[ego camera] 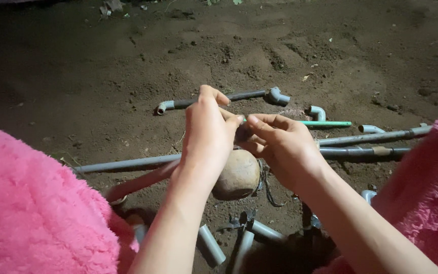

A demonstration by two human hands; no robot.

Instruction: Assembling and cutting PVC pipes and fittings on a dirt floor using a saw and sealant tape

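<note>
My left hand [210, 129] and my right hand [280, 142] meet over bare soil, fingertips pinched together around a small object that the fingers mostly hide. A thin green rod [325, 123] sticks out to the right from between them. Just below the hands lies a rounded brown stone [236, 176]. Behind the hands rests a dark grey pipe [244, 95] with elbow fittings at both ends.
Long grey pipes [366, 138] lie at right, and another long pipe [128, 164] runs left. Short pipe pieces [211, 245] and a dark tool lie near the bottom. A loose elbow fitting [318, 111] sits beyond the rod. Pink fluffy fabric [31, 213] covers both lower corners.
</note>
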